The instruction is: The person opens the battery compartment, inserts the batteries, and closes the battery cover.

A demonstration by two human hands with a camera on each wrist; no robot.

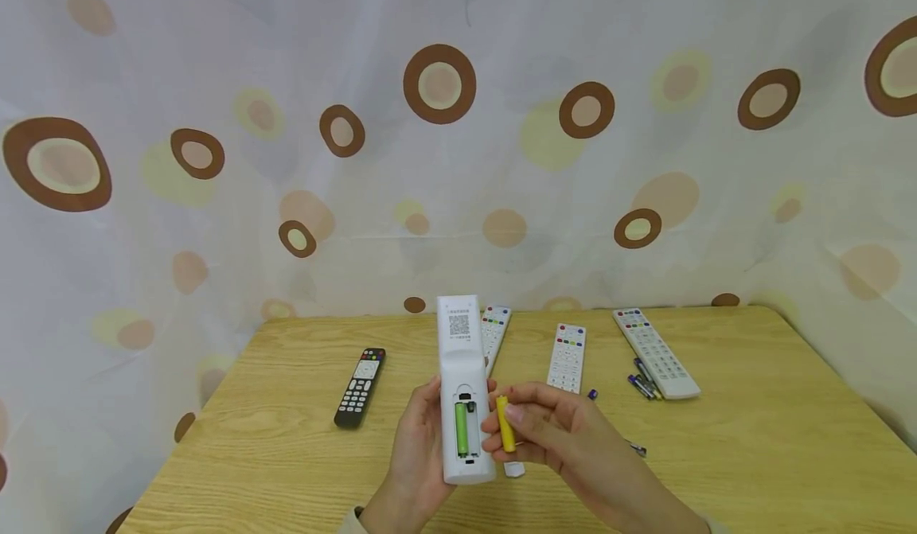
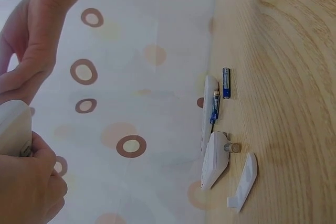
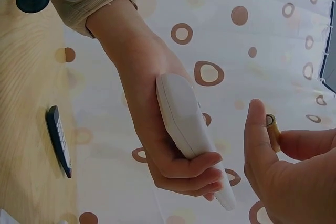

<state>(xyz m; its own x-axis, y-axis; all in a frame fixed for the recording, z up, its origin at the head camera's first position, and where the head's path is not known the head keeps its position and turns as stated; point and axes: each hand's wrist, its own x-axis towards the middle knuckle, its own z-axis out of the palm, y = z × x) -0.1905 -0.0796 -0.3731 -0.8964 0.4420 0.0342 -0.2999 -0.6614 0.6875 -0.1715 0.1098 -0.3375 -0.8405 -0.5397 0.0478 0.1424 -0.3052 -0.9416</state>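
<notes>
My left hand (image 1: 415,450) grips a white remote control (image 1: 461,359), its back turned toward me. The battery compartment is uncovered: a green battery (image 1: 462,429) lies in its left slot and the right slot is bare. Just right of the compartment, my right hand (image 1: 583,442) pinches a yellow battery (image 1: 505,426), held upright between thumb and fingers. In the right wrist view, the left fingers wrap round the remote's side, and the yellow battery (image 3: 273,132) shows one end between the right thumb and a finger. A loose white battery cover (image 2: 245,182) lies on the table.
A black remote (image 1: 360,388) lies on the wooden table (image 1: 286,454) at left. White remotes lie behind my hands (image 1: 494,331), at centre right (image 1: 567,355) and far right (image 1: 655,355). Several loose batteries (image 1: 642,387) lie near the right one. A patterned curtain (image 1: 458,176) hangs behind.
</notes>
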